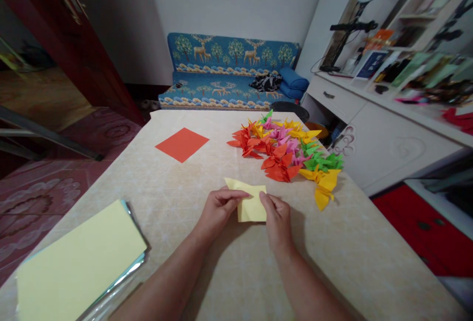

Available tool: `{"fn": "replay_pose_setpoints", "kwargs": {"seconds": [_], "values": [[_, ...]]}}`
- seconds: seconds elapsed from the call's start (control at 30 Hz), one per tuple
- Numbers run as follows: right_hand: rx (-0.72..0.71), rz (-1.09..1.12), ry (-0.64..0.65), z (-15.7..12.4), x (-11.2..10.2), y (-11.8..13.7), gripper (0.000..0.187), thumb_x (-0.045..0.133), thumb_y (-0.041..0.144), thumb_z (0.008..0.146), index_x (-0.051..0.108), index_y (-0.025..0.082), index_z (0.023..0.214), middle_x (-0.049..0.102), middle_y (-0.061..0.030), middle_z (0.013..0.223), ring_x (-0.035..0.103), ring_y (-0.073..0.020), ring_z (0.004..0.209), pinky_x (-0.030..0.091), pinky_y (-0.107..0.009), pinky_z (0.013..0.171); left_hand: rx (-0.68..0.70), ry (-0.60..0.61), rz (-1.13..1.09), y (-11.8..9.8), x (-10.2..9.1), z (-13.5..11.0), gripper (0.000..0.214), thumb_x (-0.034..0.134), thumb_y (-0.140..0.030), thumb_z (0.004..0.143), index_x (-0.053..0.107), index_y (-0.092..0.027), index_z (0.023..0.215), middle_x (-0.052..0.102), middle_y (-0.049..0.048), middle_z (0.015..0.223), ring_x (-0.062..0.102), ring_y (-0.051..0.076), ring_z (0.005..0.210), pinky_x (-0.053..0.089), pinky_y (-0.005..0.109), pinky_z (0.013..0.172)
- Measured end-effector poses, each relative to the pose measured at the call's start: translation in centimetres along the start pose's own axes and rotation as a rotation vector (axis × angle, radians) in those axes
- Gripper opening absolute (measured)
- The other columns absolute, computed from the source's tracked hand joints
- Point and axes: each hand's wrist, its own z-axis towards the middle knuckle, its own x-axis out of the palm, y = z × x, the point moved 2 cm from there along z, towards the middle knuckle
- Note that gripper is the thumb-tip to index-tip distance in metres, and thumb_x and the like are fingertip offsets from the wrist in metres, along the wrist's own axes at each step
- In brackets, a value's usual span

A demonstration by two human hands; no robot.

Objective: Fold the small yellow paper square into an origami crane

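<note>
A partly folded piece of pale yellow origami paper point(253, 208) is held between my two hands, above the middle of the table. My left hand point(221, 206) grips its left side, with the thumb and forefinger laid along the upper part. A pointed flap sticks up beyond those fingers. My right hand point(277, 212) pinches the right edge, thumb on top. The fingers under the paper are hidden. Past my right hand lies a cluster of folded paper cranes point(283, 161) in red, pink, yellow, green and orange. A flat red paper square point(182, 144) rests farther off to the left.
A stack of pale yellow paper sheets point(81, 267) in a clear wrapper lies at the table's near left. The patterned tablecloth point(177, 188) covers the table. Beyond it stands a blue sofa point(229, 70). A white dresser point(384, 129) crowded with small items is on the right.
</note>
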Motion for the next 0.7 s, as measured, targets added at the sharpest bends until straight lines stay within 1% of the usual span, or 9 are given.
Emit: {"fn": "replay_pose_setpoints", "kwargs": {"seconds": [0.07, 0.13, 0.2, 0.27, 0.37, 0.43, 0.5, 0.6, 0.7], "values": [[0.021, 0.058, 0.027, 0.0, 0.0, 0.0, 0.030, 0.057, 0.041, 0.079, 0.058, 0.014, 0.064, 0.054, -0.0001, 0.058, 0.050, -0.0137, 0.056, 0.040, -0.022, 0.049, -0.085, -0.004, -0.029, 0.2, -0.1, 0.0, 0.019, 0.064, -0.023, 0.075, 0.074, -0.013, 0.089, 0.069, 0.0092, 0.085, 0.059, 0.016, 0.074, 0.043, 0.026, 0.069], [0.050, 0.119, 0.058, -0.1, 0.1, 0.0, 0.030, 0.057, 0.043, 0.080, 0.063, 0.014, 0.075, 0.061, -0.0026, 0.067, 0.055, -0.0157, 0.061, 0.044, -0.023, 0.052, -0.151, -0.010, -0.101, 0.6, -0.2, 0.0, 0.025, 0.064, -0.025, 0.076, 0.071, -0.013, 0.097, 0.070, 0.0094, 0.085, 0.059, 0.015, 0.071, 0.044, 0.026, 0.067], [0.072, 0.155, 0.084, -0.1, 0.1, 0.0, 0.034, 0.055, 0.047, 0.081, 0.065, 0.014, 0.083, 0.064, -0.0041, 0.072, 0.057, -0.0158, 0.062, 0.045, -0.023, 0.052, -0.183, -0.017, -0.185, 0.8, -0.3, 0.1, 0.031, 0.064, -0.027, 0.076, 0.069, -0.013, 0.103, 0.070, 0.0108, 0.089, 0.061, 0.016, 0.072, 0.044, 0.028, 0.068], [0.060, 0.167, 0.123, -0.2, 0.0, 0.1, 0.039, 0.051, 0.051, 0.083, 0.065, 0.015, 0.085, 0.063, -0.0040, 0.070, 0.056, -0.0137, 0.056, 0.044, -0.023, 0.049, -0.200, -0.028, -0.267, 1.0, -0.4, 0.2, 0.036, 0.065, -0.027, 0.075, 0.067, -0.012, 0.107, 0.071, 0.0122, 0.090, 0.063, 0.018, 0.074, 0.045, 0.029, 0.070], [-0.028, 0.145, 0.191, -0.4, 0.0, 0.3, 0.042, 0.044, 0.051, 0.087, 0.065, 0.014, 0.089, 0.060, -0.0024, 0.062, 0.051, -0.0107, 0.051, 0.040, -0.020, 0.046, -0.209, -0.087, -0.383, 0.9, -0.5, 0.4, 0.038, 0.068, -0.026, 0.071, 0.067, -0.009, 0.105, 0.071, 0.0131, 0.086, 0.064, 0.019, 0.073, 0.046, 0.030, 0.071], [-0.080, 0.135, 0.225, -0.6, 0.0, 0.6, 0.039, 0.045, 0.048, 0.088, 0.064, 0.015, 0.094, 0.059, -0.0016, 0.061, 0.050, -0.0100, 0.052, 0.036, -0.019, 0.047, -0.216, -0.127, -0.430, 0.6, -0.6, 0.5, 0.036, 0.069, -0.024, 0.068, 0.069, -0.007, 0.100, 0.071, 0.0133, 0.083, 0.064, 0.019, 0.071, 0.046, 0.029, 0.070], [-0.094, 0.148, 0.248, -0.7, 0.0, 0.8, 0.035, 0.048, 0.046, 0.086, 0.063, 0.016, 0.097, 0.059, -0.0014, 0.065, 0.050, -0.0098, 0.054, 0.036, -0.020, 0.048, -0.224, -0.138, -0.441, 0.4, -0.6, 0.5, 0.035, 0.069, -0.024, 0.067, 0.069, -0.006, 0.097, 0.071, 0.0136, 0.083, 0.064, 0.019, 0.070, 0.046, 0.029, 0.070], [-0.090, 0.184, 0.282, -0.8, 0.0, 1.1, 0.031, 0.051, 0.042, 0.085, 0.061, 0.017, 0.100, 0.060, -0.0024, 0.074, 0.051, -0.0102, 0.058, 0.038, -0.020, 0.052, -0.222, -0.129, -0.433, 0.4, -0.7, 0.5, 0.033, 0.069, -0.025, 0.069, 0.070, -0.006, 0.095, 0.071, 0.0133, 0.083, 0.064, 0.019, 0.071, 0.046, 0.029, 0.070], [-0.087, 0.208, 0.309, -0.9, -0.1, 1.2, 0.031, 0.053, 0.039, 0.083, 0.059, 0.019, 0.105, 0.061, -0.0034, 0.083, 0.053, -0.0108, 0.062, 0.041, -0.021, 0.054, -0.220, -0.129, -0.433, 0.5, -0.7, 0.4, 0.030, 0.068, -0.026, 0.070, 0.070, -0.006, 0.093, 0.071, 0.0127, 0.082, 0.063, 0.018, 0.070, 0.046, 0.028, 0.069]]}}
